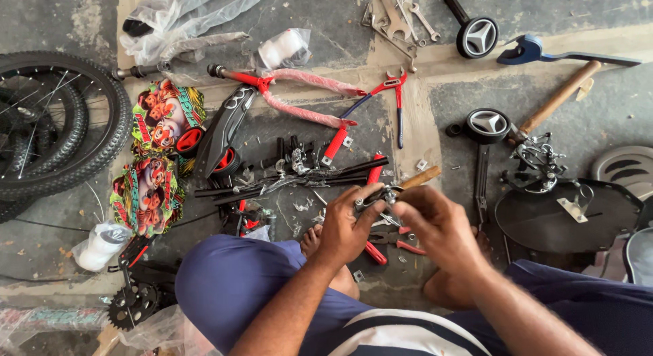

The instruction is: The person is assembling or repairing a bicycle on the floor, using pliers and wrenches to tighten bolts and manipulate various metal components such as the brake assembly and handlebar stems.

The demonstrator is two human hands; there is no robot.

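Note:
My left hand (348,228) and my right hand (437,227) meet over the floor, fingertips pinching a small metal brake-like part (379,196) between them. Both hands grip this part. Below them on the concrete lie red-handled pliers (391,242) and a wooden-handled tool (420,177). My knees in blue cloth frame the bottom of the view, with bare feet under the hands.
A black bicycle tyre and wheel (51,118) lie at left. A red bike frame wrapped in plastic (299,97), colourful printed panels (163,114), small training wheels (477,36), spanners (398,19), a hammer (551,101), a black seat plate (564,216) and a chainring (132,305) litter the floor.

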